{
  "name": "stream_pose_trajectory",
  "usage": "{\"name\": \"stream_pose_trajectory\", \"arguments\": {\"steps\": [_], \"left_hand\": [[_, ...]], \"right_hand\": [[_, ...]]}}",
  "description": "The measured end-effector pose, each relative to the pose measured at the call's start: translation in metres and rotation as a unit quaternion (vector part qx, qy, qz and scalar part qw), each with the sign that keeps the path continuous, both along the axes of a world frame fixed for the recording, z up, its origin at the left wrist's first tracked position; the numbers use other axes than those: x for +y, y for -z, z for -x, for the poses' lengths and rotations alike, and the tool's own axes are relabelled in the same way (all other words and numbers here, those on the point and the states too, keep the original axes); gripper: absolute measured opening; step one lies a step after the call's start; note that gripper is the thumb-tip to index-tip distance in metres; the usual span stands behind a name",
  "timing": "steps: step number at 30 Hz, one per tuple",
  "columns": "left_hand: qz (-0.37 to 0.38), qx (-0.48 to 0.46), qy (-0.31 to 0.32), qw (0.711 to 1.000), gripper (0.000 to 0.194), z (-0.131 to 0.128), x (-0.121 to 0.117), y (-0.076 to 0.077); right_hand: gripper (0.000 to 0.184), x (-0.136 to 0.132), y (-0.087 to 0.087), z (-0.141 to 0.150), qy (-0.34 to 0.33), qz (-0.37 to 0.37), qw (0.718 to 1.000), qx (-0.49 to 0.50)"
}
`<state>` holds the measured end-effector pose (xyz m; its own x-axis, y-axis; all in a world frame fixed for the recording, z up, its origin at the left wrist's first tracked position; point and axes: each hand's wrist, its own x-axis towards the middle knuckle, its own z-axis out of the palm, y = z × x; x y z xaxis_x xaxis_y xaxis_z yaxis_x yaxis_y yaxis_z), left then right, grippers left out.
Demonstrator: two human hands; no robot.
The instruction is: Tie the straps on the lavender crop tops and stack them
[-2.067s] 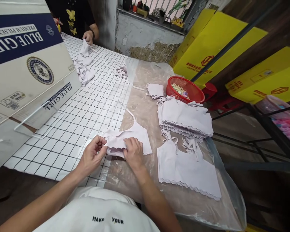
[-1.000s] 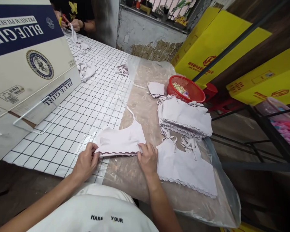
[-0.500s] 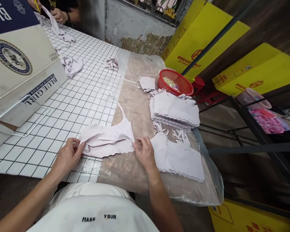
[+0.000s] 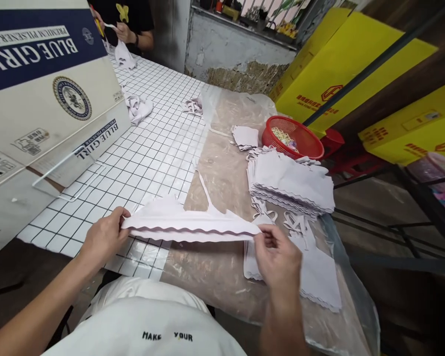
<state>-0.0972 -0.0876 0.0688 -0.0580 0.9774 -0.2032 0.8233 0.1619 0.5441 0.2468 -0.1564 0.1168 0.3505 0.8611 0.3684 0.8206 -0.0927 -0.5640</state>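
Left hand (image 4: 106, 235) and right hand (image 4: 280, 252) each pinch an end of the top (image 4: 178, 217), drawn taut between them, its thin, smooth cloth pale, its two hems scalloped and one strap (image 4: 204, 192) trailing away from the hands. As far as it shows, this piece is not yet laid flat, whereas the low pile (image 4: 321, 267) just beside the right hand and the thicker stack (image 4: 292, 175) beyond it look done, flat with edges roughly aligned. Crumpled, soft cloth (image 4: 139, 110) well beyond the left hand looks left over, unflattened.
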Motion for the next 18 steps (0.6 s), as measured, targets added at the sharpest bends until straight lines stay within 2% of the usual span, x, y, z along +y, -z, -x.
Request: {"name": "stream_pose_trajectory", "arguments": {"steps": [3, 6, 9, 10, 12, 15, 18], "left_hand": [[0.055, -0.134, -0.021, 0.989, 0.033, 0.014, 0.006, -0.042], [0.059, -0.217, -0.002, 0.975, 0.037, 0.013, 0.03, -0.092], [0.077, -0.146, 0.05, 0.985, 0.024, -0.006, 0.077, -0.127], [0.082, -0.126, 0.075, 0.986, 0.02, -0.014, 0.096, -0.135], [0.07, -0.108, 0.081, 0.988, 0.013, -0.03, 0.135, -0.148], [-0.003, -0.102, 0.071, 0.992, 0.012, -0.048, 0.185, -0.174], [-0.105, -0.106, 0.055, 0.987, 0.013, -0.059, 0.211, -0.211]], "right_hand": [[0.012, -0.015, -0.037, -0.01, 0.018, -0.018, 0.999, 0.023], [0.014, 0.0, -0.055, -0.026, 0.018, -0.019, 0.998, 0.051], [0.015, 0.054, -0.052, -0.043, -0.07, 0.06, 0.992, 0.087], [0.014, 0.077, -0.05, -0.047, -0.082, 0.085, 0.99, 0.075], [0.014, 0.123, -0.052, -0.052, -0.073, 0.101, 0.992, 0.029], [0.025, 0.177, -0.074, -0.052, -0.048, 0.06, 0.996, -0.034], [0.027, 0.207, -0.111, -0.05, -0.019, -0.005, 0.998, -0.066]]}}
